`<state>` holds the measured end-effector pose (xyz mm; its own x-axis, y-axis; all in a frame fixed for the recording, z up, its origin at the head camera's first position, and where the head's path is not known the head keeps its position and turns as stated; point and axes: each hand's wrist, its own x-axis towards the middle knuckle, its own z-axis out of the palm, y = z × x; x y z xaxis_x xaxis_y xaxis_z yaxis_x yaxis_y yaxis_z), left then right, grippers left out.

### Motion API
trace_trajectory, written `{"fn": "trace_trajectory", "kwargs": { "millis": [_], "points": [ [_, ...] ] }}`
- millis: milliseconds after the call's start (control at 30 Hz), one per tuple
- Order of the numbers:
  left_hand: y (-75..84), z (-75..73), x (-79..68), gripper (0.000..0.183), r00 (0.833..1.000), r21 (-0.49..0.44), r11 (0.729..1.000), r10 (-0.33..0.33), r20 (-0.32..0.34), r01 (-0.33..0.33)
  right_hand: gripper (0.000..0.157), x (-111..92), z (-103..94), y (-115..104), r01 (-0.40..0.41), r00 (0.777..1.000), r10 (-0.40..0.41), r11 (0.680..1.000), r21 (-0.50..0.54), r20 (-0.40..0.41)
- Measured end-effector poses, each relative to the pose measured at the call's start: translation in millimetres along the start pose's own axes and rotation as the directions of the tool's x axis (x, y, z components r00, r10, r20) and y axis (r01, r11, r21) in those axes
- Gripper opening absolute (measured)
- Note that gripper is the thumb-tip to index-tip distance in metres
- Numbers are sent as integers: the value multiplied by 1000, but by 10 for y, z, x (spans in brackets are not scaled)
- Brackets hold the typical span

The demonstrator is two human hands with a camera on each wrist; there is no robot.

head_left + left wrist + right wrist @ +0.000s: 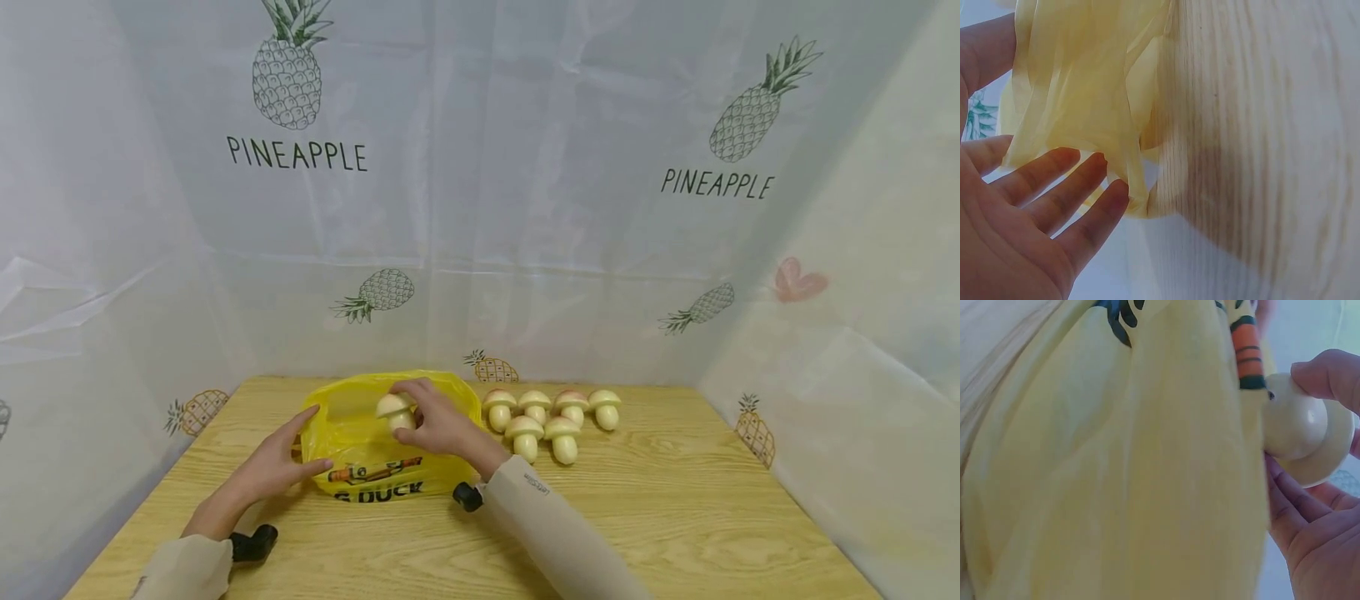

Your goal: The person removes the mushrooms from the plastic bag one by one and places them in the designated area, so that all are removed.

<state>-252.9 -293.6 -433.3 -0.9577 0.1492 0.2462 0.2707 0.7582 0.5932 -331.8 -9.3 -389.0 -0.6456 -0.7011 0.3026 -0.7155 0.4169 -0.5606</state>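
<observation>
A yellow plastic bag [450,467] with black lettering and orange print stands open on the table. My right hand [442,423] grips a cream toy mushroom [393,406] over the bag's mouth, cap up. In the right wrist view, thumb and fingers close round the mushroom [1294,419] just past the bag's rim. My left hand [273,467] is at the bag's left side, thumb and index finger spread along its rim. The left wrist view has its fingers [1063,194] nearly straight, touching the thin yellow plastic [1079,75].
Several more mushrooms [564,442] stand in two rows right of the bag on the wooden table [675,500]. Pale sheeting [510,208] printed with pineapples hangs behind the table and at both sides. A black wrist device [255,543] is on the left wrist.
</observation>
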Motion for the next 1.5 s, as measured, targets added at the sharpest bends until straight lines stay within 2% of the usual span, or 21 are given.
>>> {"fn": "trace_trajectory", "kwargs": {
  "millis": [100, 300, 500, 767, 1033, 1500],
  "points": [
    [12, 6, 0, 95, 1000, -2, 1000, 1, -2, -1, 56, -83, -66, 12, 11, 1000, -12, 999, -31, -15],
    [-14, 14, -2, 95, 1000, 1, 1000, -3, 1, 3, 56, -271, -206, 33, 22, 999, -23, 1000, -6, -22],
    [-33, 16, 8, 94, 1000, -7, 1000, -1, -1, 1, 56, -454, -355, 90, 39, 996, -42, 999, -34, -74],
    [4, 1, 6, 95, 1000, 0, 1000, 21, 5, -21, 58, -675, -530, 208, 21, 992, -20, 1000, 3, -128],
    [-12, 9, 13, 96, 1000, -6, 1000, 8, 16, -8, 61, -937, -703, 303, 6, 981, -4, 1000, 9, -196],
    [34, -28, 0, 95, 1000, -11, 1000, 3, 21, -3, 62, -1372, -1056, 542, -51, 955, 16, 993, -109, -296]
  ]
}}
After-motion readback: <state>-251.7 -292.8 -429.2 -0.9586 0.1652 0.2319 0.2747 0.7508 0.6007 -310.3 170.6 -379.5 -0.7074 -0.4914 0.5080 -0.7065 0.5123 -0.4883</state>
